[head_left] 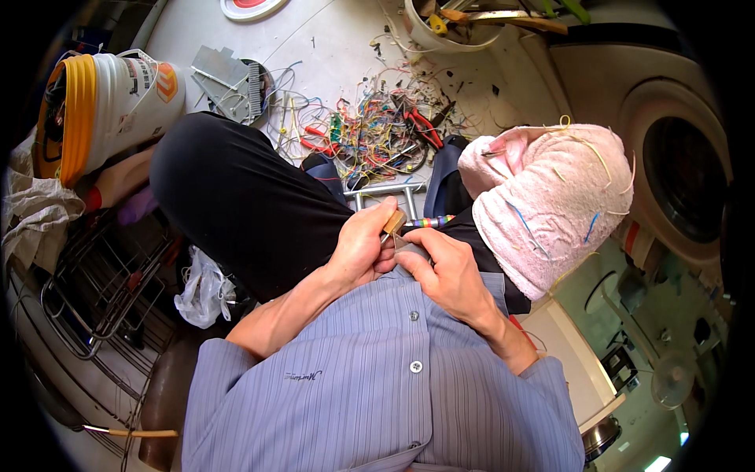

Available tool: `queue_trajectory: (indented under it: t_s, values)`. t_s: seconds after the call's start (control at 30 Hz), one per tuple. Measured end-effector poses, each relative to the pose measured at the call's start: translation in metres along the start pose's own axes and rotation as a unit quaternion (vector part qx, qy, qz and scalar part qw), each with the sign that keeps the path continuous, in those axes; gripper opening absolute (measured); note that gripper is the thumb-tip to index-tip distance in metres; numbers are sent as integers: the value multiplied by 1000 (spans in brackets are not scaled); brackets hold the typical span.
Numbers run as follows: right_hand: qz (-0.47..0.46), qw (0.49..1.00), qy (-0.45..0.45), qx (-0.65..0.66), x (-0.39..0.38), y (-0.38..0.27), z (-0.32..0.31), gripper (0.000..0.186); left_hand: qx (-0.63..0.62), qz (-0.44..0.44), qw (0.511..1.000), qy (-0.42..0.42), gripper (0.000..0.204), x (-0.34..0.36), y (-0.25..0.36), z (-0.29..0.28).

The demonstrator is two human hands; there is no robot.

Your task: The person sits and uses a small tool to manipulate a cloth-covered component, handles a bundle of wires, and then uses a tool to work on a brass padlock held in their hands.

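My left hand (363, 245) is closed in front of my shirt around a short tan piece (395, 221) that looks like a wooden handle. Against it, my right hand (450, 266) pinches a grey, flat, pointed piece (410, 247), possibly a blade. The fingers partly hide where the two pieces meet. Beyond the hands, a heap of coloured wire scraps (373, 134) covers the floor between my feet. Red-handled pliers (422, 127) lie on the heap, with another red-handled tool (318, 143) to their left.
A pink towel (543, 200) with wire bits on it drapes my right knee. White buckets (130, 98) lie tipped at left, near metal plates (224, 82). A tool bucket (444, 35) stands at the far side. At right is a washing machine (684, 169); at left, a wire rack (102, 275).
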State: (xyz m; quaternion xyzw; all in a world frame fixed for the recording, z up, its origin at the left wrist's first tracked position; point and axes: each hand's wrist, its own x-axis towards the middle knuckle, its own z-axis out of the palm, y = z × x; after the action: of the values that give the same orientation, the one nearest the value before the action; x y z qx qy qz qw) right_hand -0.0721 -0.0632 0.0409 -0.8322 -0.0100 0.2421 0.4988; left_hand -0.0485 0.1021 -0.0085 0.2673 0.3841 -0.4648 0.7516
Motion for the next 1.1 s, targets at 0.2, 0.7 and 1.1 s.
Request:
queue_trajectory:
  t_s: [0.2,0.7,1.1]
  values:
    - [-4,1000,15,-6,1,3,3,19,0,30,999,-23,35,5,-5,-5]
    - [-39,999,16,-2,0,5,3,22,6,11,1000,21,38,0,-2,1]
    - [-67,997,28,-15,1,12,6,21,8,1,1000,9,37,1,-1,0]
